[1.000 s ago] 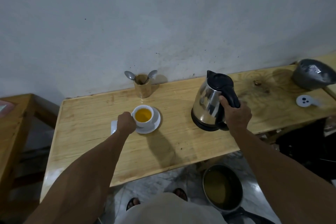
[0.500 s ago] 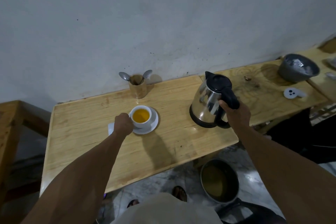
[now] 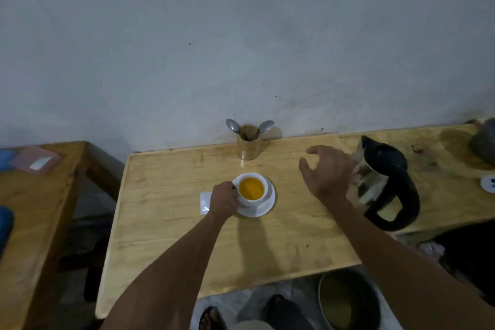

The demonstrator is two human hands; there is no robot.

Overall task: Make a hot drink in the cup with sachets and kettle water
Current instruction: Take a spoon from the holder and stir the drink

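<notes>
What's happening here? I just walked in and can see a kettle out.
A person is making a hot drink at a wooden table. The left hand grips the white cup, which sits on a saucer and holds yellow-orange liquid. The right hand is open in the air, off the kettle standing beside it. Two spoons stand in a wooden holder by the wall.

Bare arms, no sleeves in view

Both forearms are uncovered to the frame's edge; a dark sandal (image 3: 211, 317) shows below, beside light cloth (image 3: 251, 325).
</notes>
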